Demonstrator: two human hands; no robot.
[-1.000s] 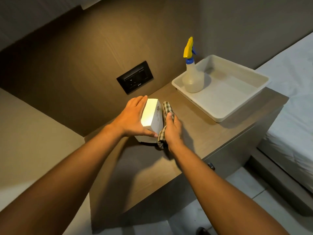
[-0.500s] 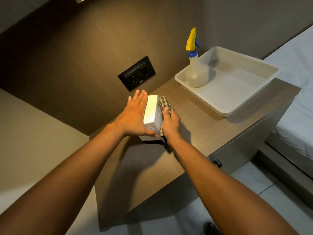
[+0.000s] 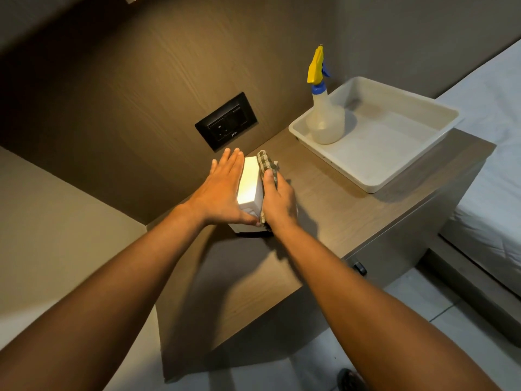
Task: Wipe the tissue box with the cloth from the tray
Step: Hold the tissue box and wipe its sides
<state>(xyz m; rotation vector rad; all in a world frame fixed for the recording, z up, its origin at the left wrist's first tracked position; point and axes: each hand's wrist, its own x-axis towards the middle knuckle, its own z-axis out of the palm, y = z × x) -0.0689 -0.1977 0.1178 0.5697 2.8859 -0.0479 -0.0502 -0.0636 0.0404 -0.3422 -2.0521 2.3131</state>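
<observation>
A white tissue box [image 3: 248, 185] stands on its side on the wooden bedside table [image 3: 324, 221]. My left hand [image 3: 222, 193] lies flat against the box's left face, fingers straight, thumb hooked on the near end. My right hand [image 3: 277, 201] presses a green checked cloth [image 3: 266, 165] against the box's right face; the cloth sticks out past my fingertips at the far end. The lower part of the box is hidden behind both hands.
A white plastic tray [image 3: 394, 170] sits at the table's back right with a spray bottle [image 3: 324, 119], yellow trigger, in its left corner. A black wall socket [image 3: 225, 125] is behind the box. A bed [image 3: 490, 153] is at the right.
My right hand has slid the cloth a little further along the box's right face. My left fingers have straightened against the left face. The camera has shifted slightly.
</observation>
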